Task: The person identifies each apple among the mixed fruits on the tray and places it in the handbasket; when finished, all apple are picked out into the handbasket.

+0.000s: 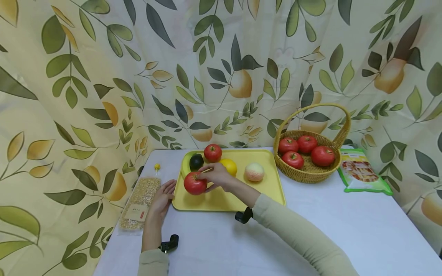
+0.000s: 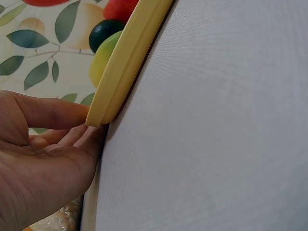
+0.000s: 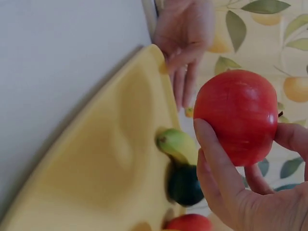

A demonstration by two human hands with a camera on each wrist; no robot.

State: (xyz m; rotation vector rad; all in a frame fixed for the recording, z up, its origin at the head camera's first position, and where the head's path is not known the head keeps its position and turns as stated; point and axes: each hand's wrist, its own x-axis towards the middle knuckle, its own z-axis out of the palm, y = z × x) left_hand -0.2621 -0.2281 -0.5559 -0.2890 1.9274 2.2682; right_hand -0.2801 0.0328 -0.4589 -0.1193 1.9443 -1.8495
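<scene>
My right hand grips a red apple between thumb and fingers, above the left part of the yellow tray. In the right wrist view this apple is held clear of the tray surface. Beside the tray's left edge lies my left hand, its fingers fairly straight and touching the rim. On the tray are a dark green avocado, a yellow-green banana partly hidden, a second red apple, a yellow lemon-like fruit partly behind my right hand, and a pale pink peach.
A wicker basket with several red apples stands right of the tray, its tall handle arching up. Further right lies a green-edged food packet. A clear bag of grains lies left of my left hand. Patterned cloth hangs behind the white table.
</scene>
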